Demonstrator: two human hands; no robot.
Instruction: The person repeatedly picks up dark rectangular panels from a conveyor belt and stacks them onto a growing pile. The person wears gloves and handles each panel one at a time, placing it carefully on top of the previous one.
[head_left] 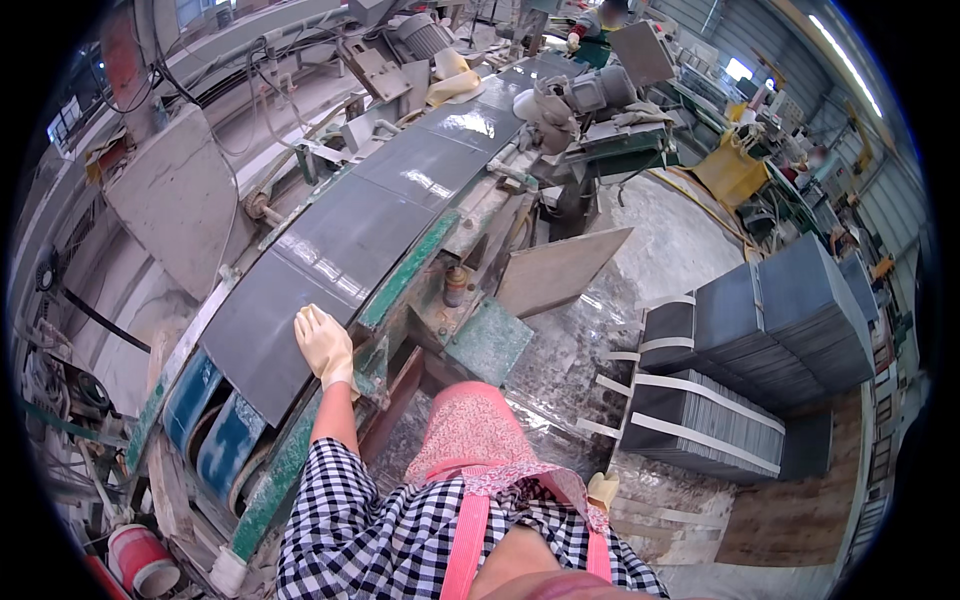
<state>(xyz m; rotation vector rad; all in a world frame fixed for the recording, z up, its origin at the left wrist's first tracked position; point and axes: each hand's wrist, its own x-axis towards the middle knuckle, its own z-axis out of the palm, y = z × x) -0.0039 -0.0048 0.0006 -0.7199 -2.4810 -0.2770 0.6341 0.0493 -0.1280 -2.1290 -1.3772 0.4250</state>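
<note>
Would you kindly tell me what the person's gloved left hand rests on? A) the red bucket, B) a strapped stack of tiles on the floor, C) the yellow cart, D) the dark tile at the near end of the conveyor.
D: the left hand lies flat on the near corner of the dark tile at the end of the conveyor, fingers spread.

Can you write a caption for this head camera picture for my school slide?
A gloved left hand rests flat on a dark tile on a conveyor line, right hand hanging near strapped tile stacks.
</note>
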